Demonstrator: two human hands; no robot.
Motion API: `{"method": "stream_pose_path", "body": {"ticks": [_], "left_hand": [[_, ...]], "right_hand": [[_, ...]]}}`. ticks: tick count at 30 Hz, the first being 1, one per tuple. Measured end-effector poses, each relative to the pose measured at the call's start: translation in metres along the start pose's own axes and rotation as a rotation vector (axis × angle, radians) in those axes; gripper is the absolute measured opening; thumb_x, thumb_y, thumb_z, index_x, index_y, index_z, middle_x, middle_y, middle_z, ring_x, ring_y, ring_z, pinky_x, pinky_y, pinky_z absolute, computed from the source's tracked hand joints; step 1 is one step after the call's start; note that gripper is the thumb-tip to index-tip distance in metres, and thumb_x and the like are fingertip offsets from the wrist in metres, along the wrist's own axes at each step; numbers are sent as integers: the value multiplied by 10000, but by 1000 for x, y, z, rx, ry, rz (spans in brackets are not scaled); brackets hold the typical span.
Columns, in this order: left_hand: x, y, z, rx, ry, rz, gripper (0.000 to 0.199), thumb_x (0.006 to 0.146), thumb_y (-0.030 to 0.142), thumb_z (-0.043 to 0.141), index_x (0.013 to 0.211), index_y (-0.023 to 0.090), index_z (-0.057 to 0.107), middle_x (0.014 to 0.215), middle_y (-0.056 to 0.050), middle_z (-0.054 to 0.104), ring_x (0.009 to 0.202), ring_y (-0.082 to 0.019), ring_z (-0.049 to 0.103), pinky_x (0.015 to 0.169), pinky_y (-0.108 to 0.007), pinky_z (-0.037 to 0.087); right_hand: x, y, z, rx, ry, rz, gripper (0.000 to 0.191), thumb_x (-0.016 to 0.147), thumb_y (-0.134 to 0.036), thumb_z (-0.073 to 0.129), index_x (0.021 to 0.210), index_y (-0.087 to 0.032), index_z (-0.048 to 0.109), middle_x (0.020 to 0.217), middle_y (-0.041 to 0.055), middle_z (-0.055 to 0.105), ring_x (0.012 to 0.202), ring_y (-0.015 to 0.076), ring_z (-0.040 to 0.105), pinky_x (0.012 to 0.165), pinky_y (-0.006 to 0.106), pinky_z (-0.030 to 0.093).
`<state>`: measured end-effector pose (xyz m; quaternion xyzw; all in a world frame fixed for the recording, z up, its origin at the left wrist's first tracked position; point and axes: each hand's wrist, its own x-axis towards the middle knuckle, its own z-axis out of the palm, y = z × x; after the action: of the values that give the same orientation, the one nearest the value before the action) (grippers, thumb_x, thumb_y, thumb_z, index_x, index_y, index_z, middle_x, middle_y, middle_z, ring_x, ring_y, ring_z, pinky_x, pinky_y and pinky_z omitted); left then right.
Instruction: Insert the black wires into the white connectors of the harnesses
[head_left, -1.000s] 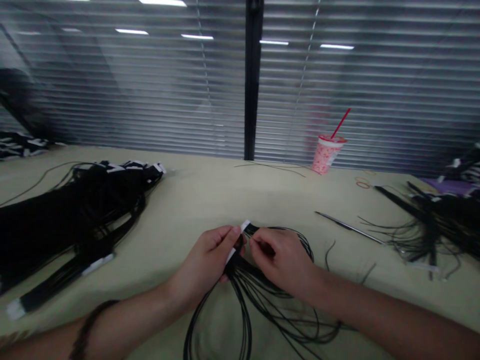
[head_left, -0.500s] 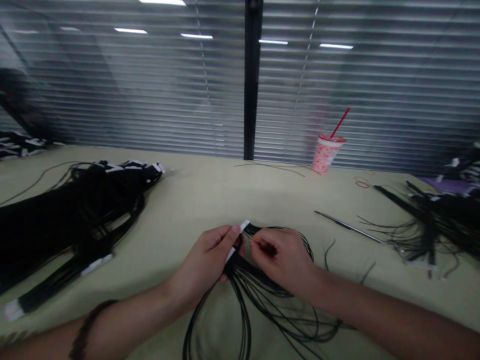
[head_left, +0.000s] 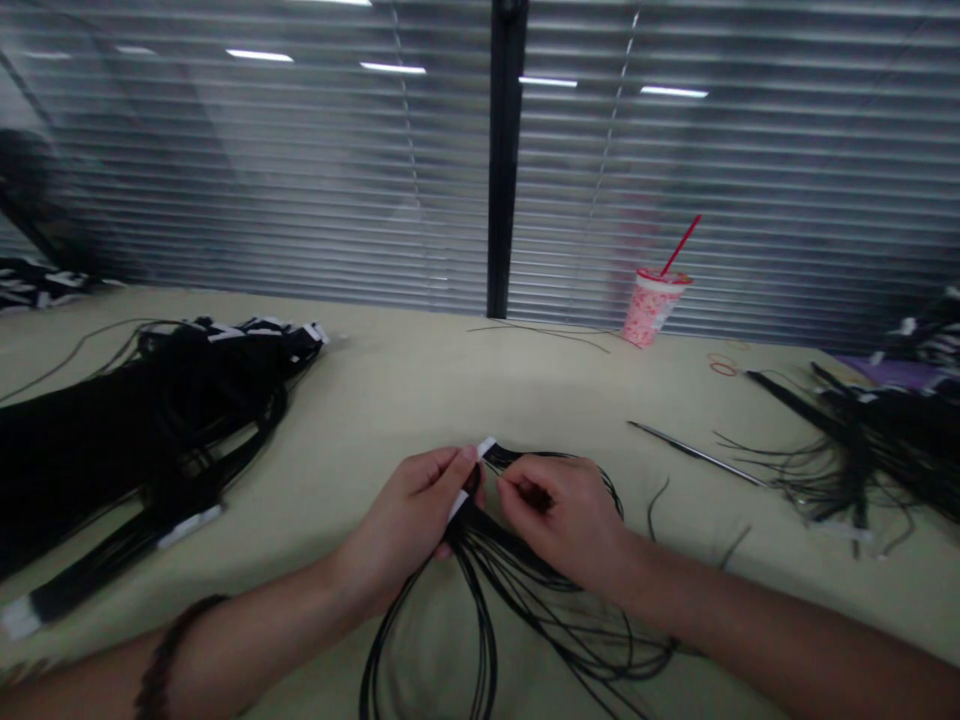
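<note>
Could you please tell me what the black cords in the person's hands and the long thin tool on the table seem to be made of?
The black cords look like smooth rubber or plastic, perhaps a coating, with a faint sheen and springy loops. The long thin tool looks like polished steel, judging by its bright, reflective shaft.

My left hand [head_left: 397, 520] pinches a bundle of black cords [head_left: 480, 560] at its white tag [head_left: 486, 447], and my right hand [head_left: 562, 525] grips the cords just beside it.
</note>
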<state>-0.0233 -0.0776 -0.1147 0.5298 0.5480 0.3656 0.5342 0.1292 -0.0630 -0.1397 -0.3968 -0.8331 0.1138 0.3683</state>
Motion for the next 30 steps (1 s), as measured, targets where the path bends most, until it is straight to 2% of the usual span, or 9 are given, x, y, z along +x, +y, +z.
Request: {"method": "stream_pose_path", "body": {"ticks": [20,30], "left_hand": [[2,1,0,14,0,8,348,812,448,393,629,166,484,516,48,367,440,-80,323,330,-142,255],[3,-3,-1,64,-26,79,357,823,453,382,637,168,488,509,53,374,430,-72,343,317,-124,275]], "right_hand": [[1,1,1,-9,-8,1,122,741,-143,485,620,-160,484,538,-50,466,486,52,402,497,187,272],[1,2,-1,11,-20,-23,145,769,-151,462,625,-157,446,533,-50,427,484,52,378,497,192,260]]}}
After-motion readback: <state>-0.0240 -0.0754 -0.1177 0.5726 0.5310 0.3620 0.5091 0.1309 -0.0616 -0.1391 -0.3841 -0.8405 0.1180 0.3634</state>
